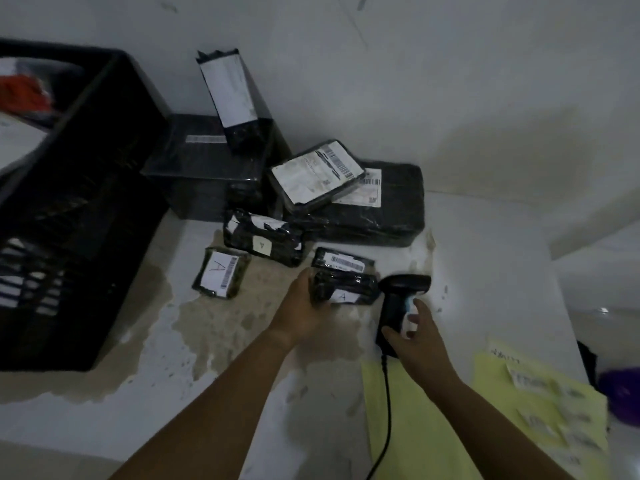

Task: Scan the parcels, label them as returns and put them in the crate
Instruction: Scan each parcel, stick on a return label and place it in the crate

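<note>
One white table (173,393) fills the frame. One black crate (86,168) stands at the left. Eight black parcels (381,216) crowd the centre and upper centre. Two yellow sheets (415,427) lie lower right. One scanner (394,306) stands right of centre, its handle loosely gripped by the right hand (419,337). The left hand (301,313) grips the nearest parcel (346,289), just beside the scanner.

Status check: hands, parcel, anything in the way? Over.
Left hand grips small parcel marked A. Right hand on scanner handle, grip unclear. Another A parcel lies between held one and crate.
</note>
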A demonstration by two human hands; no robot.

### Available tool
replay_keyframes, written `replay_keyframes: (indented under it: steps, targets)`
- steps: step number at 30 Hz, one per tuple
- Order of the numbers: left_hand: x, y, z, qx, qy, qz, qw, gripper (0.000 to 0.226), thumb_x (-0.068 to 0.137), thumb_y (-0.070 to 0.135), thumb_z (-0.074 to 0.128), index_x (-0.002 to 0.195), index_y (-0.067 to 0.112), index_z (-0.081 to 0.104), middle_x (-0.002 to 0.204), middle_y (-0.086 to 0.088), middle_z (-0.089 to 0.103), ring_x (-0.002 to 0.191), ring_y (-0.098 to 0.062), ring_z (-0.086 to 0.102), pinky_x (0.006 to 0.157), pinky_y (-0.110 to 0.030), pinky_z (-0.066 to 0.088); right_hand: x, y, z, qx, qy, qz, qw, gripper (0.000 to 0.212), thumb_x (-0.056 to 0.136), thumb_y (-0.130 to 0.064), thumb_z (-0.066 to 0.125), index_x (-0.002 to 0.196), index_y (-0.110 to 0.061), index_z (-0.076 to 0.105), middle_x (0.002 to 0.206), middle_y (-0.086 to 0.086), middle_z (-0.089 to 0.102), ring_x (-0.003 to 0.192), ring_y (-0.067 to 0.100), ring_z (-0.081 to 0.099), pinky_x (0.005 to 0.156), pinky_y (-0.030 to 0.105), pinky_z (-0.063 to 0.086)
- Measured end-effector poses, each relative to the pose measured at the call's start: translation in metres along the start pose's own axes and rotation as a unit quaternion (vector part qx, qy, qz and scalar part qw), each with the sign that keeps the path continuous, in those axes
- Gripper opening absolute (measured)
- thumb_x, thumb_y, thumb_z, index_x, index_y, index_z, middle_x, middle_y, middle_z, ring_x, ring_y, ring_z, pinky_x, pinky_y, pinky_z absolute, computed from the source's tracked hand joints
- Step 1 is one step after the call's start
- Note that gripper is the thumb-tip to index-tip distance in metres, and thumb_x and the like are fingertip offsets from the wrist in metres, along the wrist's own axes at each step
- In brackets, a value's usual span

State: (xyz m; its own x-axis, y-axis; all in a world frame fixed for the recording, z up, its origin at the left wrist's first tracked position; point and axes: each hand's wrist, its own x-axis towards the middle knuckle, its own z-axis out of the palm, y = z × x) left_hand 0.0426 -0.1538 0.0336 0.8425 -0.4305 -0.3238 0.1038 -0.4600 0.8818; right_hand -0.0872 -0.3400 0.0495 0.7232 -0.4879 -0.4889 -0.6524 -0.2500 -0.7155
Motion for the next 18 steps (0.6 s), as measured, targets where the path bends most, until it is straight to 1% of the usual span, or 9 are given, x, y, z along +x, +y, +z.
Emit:
replay_keyframes:
  steps: [2, 4, 5, 7, 9, 12, 13, 16, 18]
  targets:
    - [0.009, -0.002, 0.004, -0.007, 0.001, 0.004, 1.000, 0.064, 0.088, 0.006, 0.073, 0.142, 0.025, 0.044, 0.130, 0.006, 0.062, 0.124, -0.013, 0.058, 0.104, -0.021, 0.046, 0.008, -0.004, 0.003, 0.032, 0.007, 0.006, 0.999, 0.065, 0.090, -0.020, 0.071, 0.144, -0.022, 0.034, 0.135, 0.011, 0.051, 0.112, 0.032, 0.059, 0.088, 0.044, 0.055]
    - [0.014, -0.003, 0.005, 0.007, 0.006, -0.011, 1.000, 0.064, 0.090, 0.003, 0.070, 0.147, 0.018, 0.043, 0.130, 0.007, 0.059, 0.124, -0.012, 0.055, 0.094, -0.003, 0.038, 0.014, -0.009, 0.006, 0.059, 0.007, 0.023, 0.998, 0.059, 0.088, -0.020, 0.073, 0.136, -0.025, 0.038, 0.124, 0.008, 0.056, 0.100, 0.027, 0.060, 0.076, 0.036, 0.055]
    - [0.015, -0.004, 0.005, 0.021, 0.009, -0.021, 1.000, 0.062, 0.091, 0.004, 0.069, 0.147, 0.015, 0.044, 0.134, 0.002, 0.059, 0.126, -0.015, 0.055, 0.093, -0.003, 0.036, 0.017, -0.011, 0.007, 0.068, 0.002, 0.034, 0.997, 0.061, 0.088, -0.021, 0.075, 0.136, -0.023, 0.038, 0.118, 0.006, 0.056, 0.095, 0.024, 0.059, 0.070, 0.030, 0.052]
    - [0.015, -0.007, 0.004, 0.037, 0.009, -0.032, 0.999, 0.056, 0.092, 0.007, 0.069, 0.144, 0.014, 0.049, 0.138, -0.005, 0.060, 0.128, -0.021, 0.056, 0.100, -0.015, 0.041, 0.021, -0.012, 0.010, 0.067, -0.003, 0.049, 0.997, 0.065, 0.086, -0.021, 0.077, 0.138, -0.016, 0.038, 0.110, 0.005, 0.056, 0.088, 0.021, 0.057, 0.068, 0.028, 0.049]
    - [0.011, -0.012, 0.002, 0.034, 0.007, -0.039, 0.999, 0.054, 0.092, 0.009, 0.070, 0.142, 0.018, 0.051, 0.138, -0.006, 0.060, 0.129, -0.022, 0.056, 0.107, -0.028, 0.045, 0.023, -0.011, 0.014, 0.050, 0.004, 0.051, 0.997, 0.067, 0.083, -0.020, 0.079, 0.137, -0.013, 0.040, 0.116, 0.010, 0.060, 0.091, 0.023, 0.058, 0.076, 0.036, 0.052]
    - [0.001, -0.016, -0.005, 0.035, 0.007, -0.049, 0.998, 0.056, 0.094, 0.016, 0.069, 0.145, 0.024, 0.048, 0.142, -0.003, 0.057, 0.130, -0.020, 0.054, 0.108, -0.031, 0.045, 0.021, -0.010, 0.015, 0.033, 0.006, 0.053, 0.998, 0.068, 0.081, -0.017, 0.081, 0.137, -0.013, 0.041, 0.124, 0.015, 0.062, 0.095, 0.026, 0.060, 0.084, 0.044, 0.055]
    - [-0.003, -0.017, -0.007, 0.035, 0.008, -0.048, 0.998, 0.055, 0.095, 0.018, 0.067, 0.146, 0.026, 0.047, 0.142, -0.002, 0.057, 0.130, -0.019, 0.054, 0.108, -0.030, 0.045, 0.019, -0.011, 0.014, 0.040, -0.002, 0.053, 0.998, 0.070, 0.082, -0.016, 0.080, 0.139, -0.014, 0.040, 0.122, 0.014, 0.063, 0.093, 0.024, 0.061, 0.080, 0.042, 0.056]
    - [-0.015, -0.023, -0.016, 0.035, 0.019, -0.045, 0.998, 0.050, 0.098, 0.016, 0.062, 0.145, 0.029, 0.048, 0.139, -0.001, 0.059, 0.128, -0.016, 0.055, 0.105, -0.026, 0.046, 0.008, -0.015, 0.009, 0.076, -0.047, 0.043, 0.995, 0.070, 0.084, -0.013, 0.078, 0.143, -0.020, 0.039, 0.105, -0.002, 0.062, 0.087, 0.008, 0.062, 0.063, 0.020, 0.051]
    - [-0.024, -0.025, -0.024, 0.040, 0.031, -0.050, 0.997, 0.041, 0.098, 0.015, 0.062, 0.137, 0.025, 0.054, 0.133, -0.002, 0.062, 0.125, -0.017, 0.057, 0.098, -0.021, 0.047, -0.003, -0.017, 0.007, 0.090, -0.075, 0.040, 0.992, 0.069, 0.085, -0.009, 0.076, 0.141, -0.025, 0.038, 0.104, -0.005, 0.062, 0.089, 0.004, 0.062, 0.061, 0.017, 0.049]
